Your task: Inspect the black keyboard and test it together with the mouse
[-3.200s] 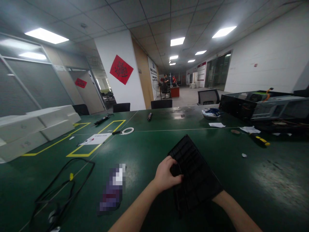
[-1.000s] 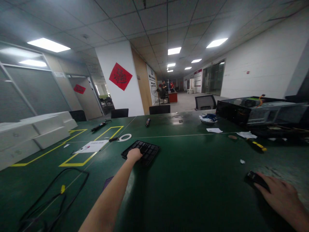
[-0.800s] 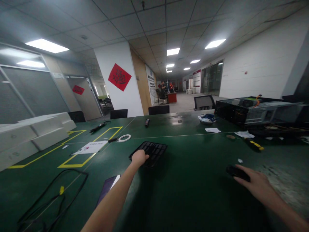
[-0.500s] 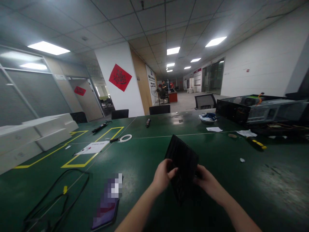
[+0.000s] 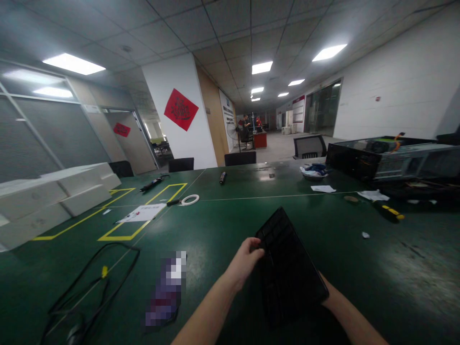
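A black rectangular panel (image 5: 287, 268), its dark face marked with a faint grid of recesses, is held tilted over the table in front of me. My left hand (image 5: 248, 256) is closed on its left edge, thumb on the near face. Behind the lower right side is my right hand (image 5: 328, 285), of which only the wrist side shows; its fingers are hidden by the panel that it holds up. To the left lies a phone-shaped purple item (image 5: 166, 292), blurred by pixels. Further left, a black cable (image 5: 125, 268) lies looped with a yellow tag (image 5: 104, 271).
The green table (image 5: 223, 220) carries a white tape roll (image 5: 189, 200), a paper sheet (image 5: 143, 212) and a small dark cylinder (image 5: 223, 178). An open computer case (image 5: 354, 160) stands right, near a yellow-black tool (image 5: 391, 212) and a bowl (image 5: 314, 173). White boxes (image 5: 36, 199) are stacked left.
The panel has turned, and its broad gridded face now shows more to me. My right hand has slipped from view behind it. The left hand keeps its edge grip. The view has shifted slightly.
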Demonstrator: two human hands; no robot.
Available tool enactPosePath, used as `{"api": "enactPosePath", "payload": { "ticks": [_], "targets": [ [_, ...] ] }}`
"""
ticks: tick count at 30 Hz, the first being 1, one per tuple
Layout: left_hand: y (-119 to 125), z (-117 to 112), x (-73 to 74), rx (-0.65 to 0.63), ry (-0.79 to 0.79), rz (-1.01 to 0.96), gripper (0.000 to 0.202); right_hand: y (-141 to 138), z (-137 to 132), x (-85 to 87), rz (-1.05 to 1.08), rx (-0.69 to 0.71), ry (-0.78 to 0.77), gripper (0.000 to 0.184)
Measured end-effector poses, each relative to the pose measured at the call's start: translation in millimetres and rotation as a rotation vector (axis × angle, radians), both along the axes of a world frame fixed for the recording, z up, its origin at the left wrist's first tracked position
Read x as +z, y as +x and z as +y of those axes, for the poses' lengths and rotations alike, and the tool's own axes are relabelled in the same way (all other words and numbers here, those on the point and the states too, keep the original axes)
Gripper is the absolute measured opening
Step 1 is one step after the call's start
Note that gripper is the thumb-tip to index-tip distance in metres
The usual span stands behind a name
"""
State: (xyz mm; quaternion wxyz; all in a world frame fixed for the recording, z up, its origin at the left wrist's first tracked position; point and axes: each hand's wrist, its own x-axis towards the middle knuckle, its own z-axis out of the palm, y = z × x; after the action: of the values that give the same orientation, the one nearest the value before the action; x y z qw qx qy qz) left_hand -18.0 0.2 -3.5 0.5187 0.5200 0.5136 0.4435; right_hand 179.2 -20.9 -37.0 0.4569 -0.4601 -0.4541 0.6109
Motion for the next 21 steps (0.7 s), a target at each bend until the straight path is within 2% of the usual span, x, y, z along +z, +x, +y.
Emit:
{"api": "enactPosePath", "payload": {
  "ticks": [3,4,6,9,12,14,16,21],
  "targets": [
    [-9.5,7.1,5.4,0.264,-0.258,-0.37,0.023,0.6,-0.4,-2.0,0.017,-0.007,-0.038,0.048],
    [-11.6,8.5,6.4,0.312,-0.298,-0.434,0.024,0.7,0.6,-4.4,0.031,0.001,-0.03,0.045],
    [-13.1,9.1,7.4,0.323,-0.32,-0.457,0.02,0.3,3.5,-8.7,0.064,0.016,-0.012,0.039],
    [-10.7,5.7,7.6,0.149,-0.308,-0.367,0.01,-3.2,6.7,-6.5,0.136,0.059,-0.027,0.036],
    [-7.8,0.9,7.8,-0.101,-0.376,-0.328,0.009,-8.8,6.4,5.9,0.244,0.217,-0.047,0.037],
    [-6.5,-1.5,7.6,-0.2,-0.437,-0.352,0.007,-11.3,4.6,13.6,0.306,0.309,-0.068,0.04],
    [-5.0,-2.9,6.9,-0.237,-0.459,-0.371,0.006,-11.9,2.5,17.5,0.305,0.301,-0.083,0.042],
    [0.1,-3.8,3.2,-0.262,-0.478,-0.401,0.015,-10.1,-0.1,18.7,0.167,0.138,-0.01,0.038]
  ]
}}
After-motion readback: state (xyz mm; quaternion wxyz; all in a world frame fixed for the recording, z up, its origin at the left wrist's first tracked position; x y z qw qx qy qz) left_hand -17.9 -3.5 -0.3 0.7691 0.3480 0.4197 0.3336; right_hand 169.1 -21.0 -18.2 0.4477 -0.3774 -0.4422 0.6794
